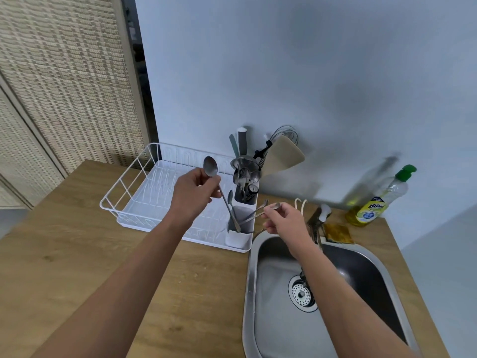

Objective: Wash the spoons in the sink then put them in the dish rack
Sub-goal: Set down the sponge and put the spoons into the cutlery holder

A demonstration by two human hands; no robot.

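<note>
My left hand (192, 196) pinches a steel spoon (211, 166) by its handle, bowl up, over the white dish rack (129, 192). The spoon's handle tip reaches down into the rack's white cutlery cup (238, 239), where another spoon (230, 198) stands. My right hand (285, 219) grips several more spoons (254, 215) near the cup, just left of the tap and above the sink's back left corner. The steel sink (273, 319) lies at the lower right with nothing visible in its basin.
A dark holder (247, 192) packed with cutlery and utensils stands behind the cup. The tap (316, 226), a yellow sponge (338, 233) and a dish soap bottle (376, 202) sit behind the sink. The wooden counter (90, 241) stretches left of the sink.
</note>
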